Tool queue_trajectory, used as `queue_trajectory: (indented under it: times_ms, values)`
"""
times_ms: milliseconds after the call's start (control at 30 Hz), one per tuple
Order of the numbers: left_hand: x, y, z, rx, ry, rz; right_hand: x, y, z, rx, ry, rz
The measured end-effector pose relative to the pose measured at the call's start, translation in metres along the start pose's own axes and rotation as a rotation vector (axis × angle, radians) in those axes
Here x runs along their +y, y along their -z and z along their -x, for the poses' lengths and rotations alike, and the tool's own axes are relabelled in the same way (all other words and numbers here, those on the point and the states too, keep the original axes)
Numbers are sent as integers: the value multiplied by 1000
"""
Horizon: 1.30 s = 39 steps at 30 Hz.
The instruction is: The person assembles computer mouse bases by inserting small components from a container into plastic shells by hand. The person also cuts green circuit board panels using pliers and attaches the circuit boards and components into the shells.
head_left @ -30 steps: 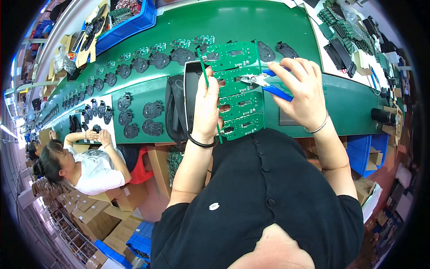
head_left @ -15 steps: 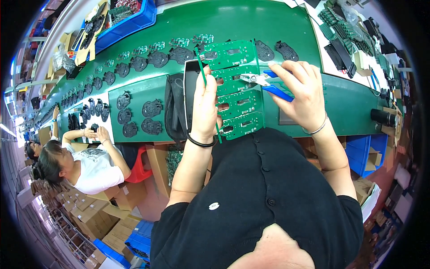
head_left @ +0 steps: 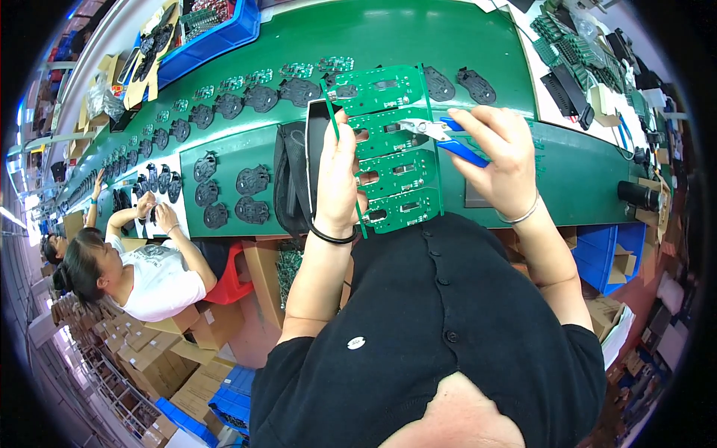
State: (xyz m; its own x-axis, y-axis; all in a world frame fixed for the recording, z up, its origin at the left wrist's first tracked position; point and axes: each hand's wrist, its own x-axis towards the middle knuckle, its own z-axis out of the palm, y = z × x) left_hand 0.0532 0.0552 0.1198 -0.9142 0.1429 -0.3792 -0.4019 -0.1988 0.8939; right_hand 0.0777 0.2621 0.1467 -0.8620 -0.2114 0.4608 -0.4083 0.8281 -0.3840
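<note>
A green circuit board panel (head_left: 407,160), made of several joined boards with side rails, is held up in front of my chest. My left hand (head_left: 340,179) is closed on its left edge, the thumb lying along the rail. In my right hand (head_left: 504,160) is a pair of blue-handled cutting pliers (head_left: 463,151), my fingers wrapped round the handles. Their metal jaws lie over the second board from the top, at a small dark part near its middle. Whether the jaws touch that part I cannot tell.
Rows of black mouse shells (head_left: 300,92) and small green boards (head_left: 296,70) line the green table (head_left: 448,33). A black open box (head_left: 317,123) stands behind my left hand. Blue bins (head_left: 611,257) stand at right. At left a co-worker (head_left: 160,276) handles a dark part.
The pliers' jaws have shifted slightly left and up over the panel. My left hand keeps its hold. The co-worker's hands have moved up and to the left.
</note>
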Motion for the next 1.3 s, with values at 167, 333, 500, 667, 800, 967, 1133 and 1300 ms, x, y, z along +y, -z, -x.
queue_trajectory:
  times_ms: [167,333,500,667,800,967,1133,1300]
  values:
    - [-23,23,-17,-215,130,570,9,7,4,73,-69,-18]
    - [-30,27,-22,-446,224,920,8,-6,6,18,-75,72]
    - [-34,28,-25,-530,194,989,8,-10,4,-8,-78,90]
    - [-42,26,-25,-156,186,547,11,-10,8,-81,-93,50]
    - [-32,7,-18,-108,177,445,21,-4,17,-83,-171,-16]
    - [-26,13,-19,-186,101,506,25,16,14,-36,-228,-10]
    - [-18,15,-17,-91,-15,356,-5,18,0,-196,-17,58]
    - [-13,15,-17,-103,-34,284,-17,9,-4,-248,24,115]
